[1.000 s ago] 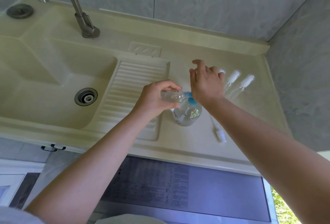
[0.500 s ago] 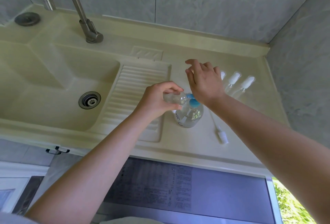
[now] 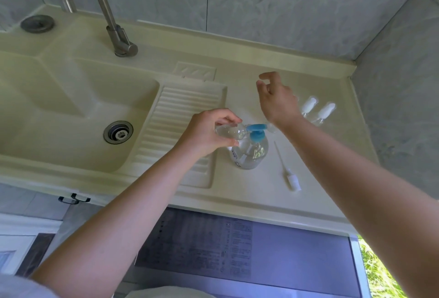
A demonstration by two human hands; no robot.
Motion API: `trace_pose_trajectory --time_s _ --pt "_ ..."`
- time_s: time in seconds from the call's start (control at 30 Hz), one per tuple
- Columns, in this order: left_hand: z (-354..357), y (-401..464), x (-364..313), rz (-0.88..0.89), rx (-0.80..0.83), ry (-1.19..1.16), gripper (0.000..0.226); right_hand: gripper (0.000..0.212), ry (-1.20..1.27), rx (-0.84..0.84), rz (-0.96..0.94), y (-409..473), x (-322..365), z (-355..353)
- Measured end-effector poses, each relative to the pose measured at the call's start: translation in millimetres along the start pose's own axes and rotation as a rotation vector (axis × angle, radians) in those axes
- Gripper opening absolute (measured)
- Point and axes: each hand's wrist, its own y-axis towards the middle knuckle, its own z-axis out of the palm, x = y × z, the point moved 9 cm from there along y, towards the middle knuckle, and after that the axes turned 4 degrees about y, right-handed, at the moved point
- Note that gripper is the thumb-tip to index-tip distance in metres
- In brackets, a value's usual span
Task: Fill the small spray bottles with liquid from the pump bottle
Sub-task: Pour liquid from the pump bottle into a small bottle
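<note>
Left hand [image 3: 206, 131] pinches the small bottle [image 3: 229, 130] on its side, long axis horizontal, mouth touching the blue nozzle [image 3: 257, 127] just right of the grip. The pump bottle [image 3: 249, 153] stands directly below that grip. Right hand [image 3: 276, 100] hangs empty, fingers loosely spread, above and behind the pump head, so it's nearer for the next press.

Blue pump head [image 3: 257, 128]; cream ribbed drainboard [image 3: 180, 117]; grey marbled wall [image 3: 261, 1]
</note>
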Motion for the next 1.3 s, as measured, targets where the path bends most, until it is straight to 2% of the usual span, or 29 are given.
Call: trace_pose_trajectory --time_s 0.13,0.27,0.5,0.67,0.87,1.07,1.3 --pt "-0.8 0.1 -1.3 0.002 -0.007 0.006 0.047 0.037 -0.123 0.011 0.034 -7.8 -11.7 15.2" --pt "0.1 1.2 -0.2 -0.017 -0.018 0.052 0.047 0.034 -0.304 -0.089 -0.031 -18.7 -10.0 18.4" --pt "0.0 0.9 -3.5 -0.01 -0.019 0.002 0.047 0.038 -0.245 -0.051 0.014 -9.1 -12.1 14.0" --pt "2.8 -0.6 0.8 -0.025 -0.05 -0.012 0.046 0.034 -0.448 -0.188 -0.11 -20.5 2.9 10.3" --pt "2.2 -4.6 0.8 -0.021 -0.076 -0.043 0.046 0.039 -0.395 -0.149 -0.047 -16.6 -2.6 7.8" --pt "4.5 -5.4 4.6 -0.04 -0.095 -0.048 0.045 0.038 -0.511 -0.208 -0.121 -20.7 7.2 9.0" --pt "1.2 -5.8 0.3 -0.014 -0.105 -0.055 0.045 0.039 -0.403 -0.242 -0.092 -19.6 6.9 3.2"
